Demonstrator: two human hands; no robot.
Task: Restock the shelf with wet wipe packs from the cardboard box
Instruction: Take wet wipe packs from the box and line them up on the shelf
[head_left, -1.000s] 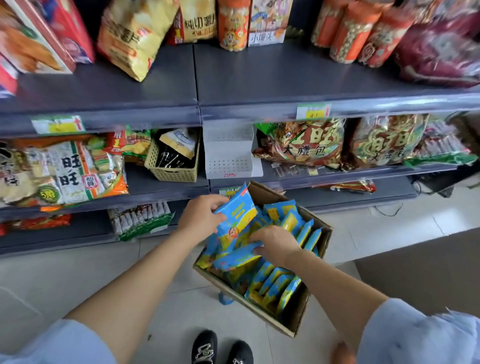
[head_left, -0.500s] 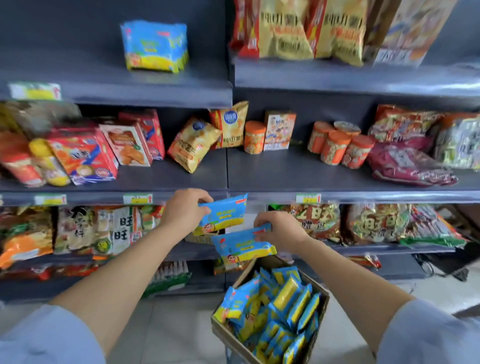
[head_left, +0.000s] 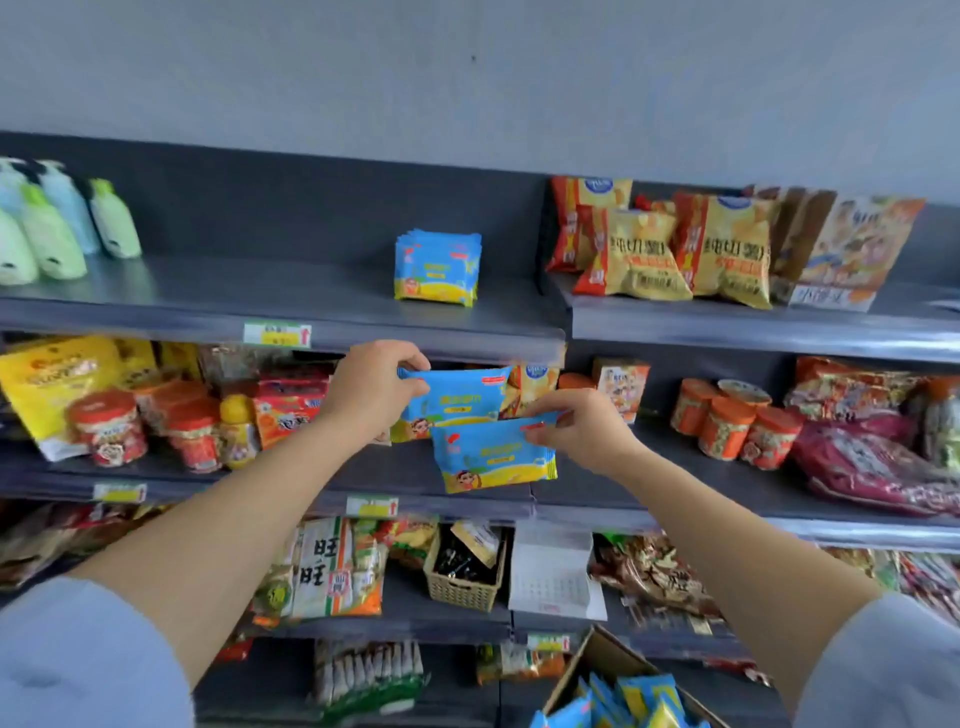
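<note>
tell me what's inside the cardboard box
Blue and yellow wet wipe packs, crammed together in the cardboard box. Only one corner of it shows; the picture's edge cuts off the rest, so the count and the bottom are hidden.

Chip bags (head_left: 724, 249), pump bottles (head_left: 52, 234) (pale green)

Top shelf (head_left: 260, 304): wet wipe pack stack (head_left: 436, 267) standing mid-shelf, green bottles (head_left: 57, 228) left, chip bags (head_left: 675, 249) right.
</note>
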